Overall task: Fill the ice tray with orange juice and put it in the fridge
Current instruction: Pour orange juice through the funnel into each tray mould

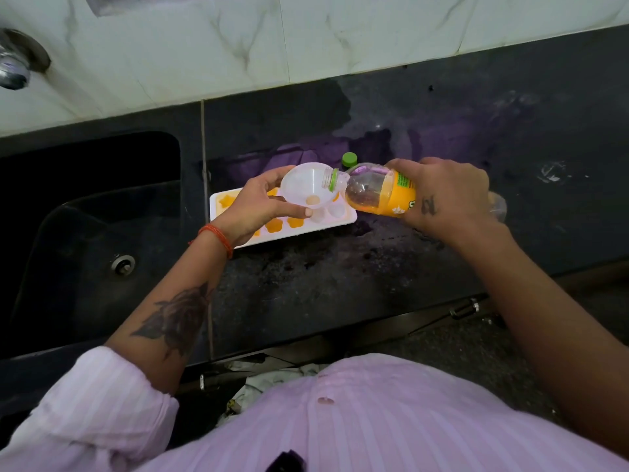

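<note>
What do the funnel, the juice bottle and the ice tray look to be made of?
Funnel: thin clear plastic, likely; the tray shows through it.
Juice bottle: clear glossy plastic with an orange printed label and a green neck ring.
Ice tray: opaque white, matte, probably plastic or silicone; the frame cannot settle which.

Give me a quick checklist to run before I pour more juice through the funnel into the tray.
1. Funnel held by left hand over the ice tray: ok.
2. Bottle gripped by right hand, mouth over the funnel bowl: ok.
3. Funnel spout lined up with an unfilled cell: cannot tell.
4. All cells filled: not ok, cells at the right end look unfilled.
5. Green cap off, behind the bottle on the counter: ok.
</note>
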The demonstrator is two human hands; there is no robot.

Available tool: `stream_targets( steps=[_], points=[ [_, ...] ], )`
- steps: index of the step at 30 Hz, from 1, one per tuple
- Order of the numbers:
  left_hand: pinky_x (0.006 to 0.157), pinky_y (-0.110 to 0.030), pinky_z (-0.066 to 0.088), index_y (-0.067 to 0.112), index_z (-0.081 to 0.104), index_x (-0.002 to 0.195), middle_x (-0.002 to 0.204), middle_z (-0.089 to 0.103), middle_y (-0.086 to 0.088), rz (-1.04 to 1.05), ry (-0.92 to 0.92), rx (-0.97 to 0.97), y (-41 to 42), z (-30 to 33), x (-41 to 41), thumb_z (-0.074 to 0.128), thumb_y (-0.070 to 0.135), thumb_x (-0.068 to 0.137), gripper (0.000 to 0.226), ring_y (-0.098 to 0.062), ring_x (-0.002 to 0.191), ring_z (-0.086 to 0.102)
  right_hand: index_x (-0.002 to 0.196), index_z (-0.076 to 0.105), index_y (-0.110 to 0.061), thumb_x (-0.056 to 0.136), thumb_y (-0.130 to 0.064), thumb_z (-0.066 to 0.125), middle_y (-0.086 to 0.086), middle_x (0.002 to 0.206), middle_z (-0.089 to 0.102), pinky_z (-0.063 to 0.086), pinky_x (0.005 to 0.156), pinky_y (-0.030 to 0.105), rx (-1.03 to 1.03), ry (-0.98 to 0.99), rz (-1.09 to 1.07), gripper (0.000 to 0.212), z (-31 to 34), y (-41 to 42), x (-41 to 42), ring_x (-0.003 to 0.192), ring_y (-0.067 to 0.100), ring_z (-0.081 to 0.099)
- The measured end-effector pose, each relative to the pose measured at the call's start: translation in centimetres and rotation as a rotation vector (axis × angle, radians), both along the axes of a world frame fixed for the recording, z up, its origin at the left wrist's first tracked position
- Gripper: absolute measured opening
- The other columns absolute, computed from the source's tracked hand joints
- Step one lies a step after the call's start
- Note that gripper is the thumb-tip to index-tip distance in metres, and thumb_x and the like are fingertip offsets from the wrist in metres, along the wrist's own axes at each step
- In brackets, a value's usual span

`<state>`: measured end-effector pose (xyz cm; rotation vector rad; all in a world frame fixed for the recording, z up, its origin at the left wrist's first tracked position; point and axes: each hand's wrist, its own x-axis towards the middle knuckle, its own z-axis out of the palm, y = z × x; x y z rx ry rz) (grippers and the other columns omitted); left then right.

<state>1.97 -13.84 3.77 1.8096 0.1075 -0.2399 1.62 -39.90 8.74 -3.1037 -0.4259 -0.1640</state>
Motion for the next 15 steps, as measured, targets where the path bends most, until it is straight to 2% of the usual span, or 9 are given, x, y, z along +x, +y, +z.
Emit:
stream_targets(
  steps=[6,11,15],
  points=[
    [0.094,-0.041,0.052,0.022,0.057,0.128,0.127,0.060,-0.001,-0.006,0.011,0.011,-0.08,-0.23,0.11,0.085,0.007,0.061,0.073,-0.026,0.118,0.056,0.135,0.042,-0.035,0.079,-0.039,0.071,0.005,0.108,0.062,0.031,0.068,0.033,-0.033,-0.025,0.019,0.063,0.38,0.03,0.02,0.095,0.030,0.060],
    [0.087,-0.033,0.055,0.024,0.055,0.125,0.129,0.058,-0.002,-0.009,0.017,0.004,-0.67,0.12,0.01,0.082,0.002,0.064,0.069,-0.024,0.113,0.058,0.136,0.041,-0.033,0.080,-0.037,0.070,0.007,0.109,0.061,0.038,0.072,0.036,-0.054,-0.022,0.026,0.063,0.73,-0.07,0.22,0.096,0.031,0.060],
    [0.087,-0.037,0.056,0.025,0.055,0.124,0.128,0.058,-0.001,-0.012,0.023,0.015,-0.81,0.23,-0.03,0.082,0.003,0.064,0.070,-0.025,0.109,0.062,0.136,0.041,-0.031,0.081,-0.034,0.070,0.008,0.110,0.060,0.042,0.076,0.039,-0.055,-0.015,0.032,0.062,0.86,-0.08,0.14,0.097,0.032,0.060]
  ],
)
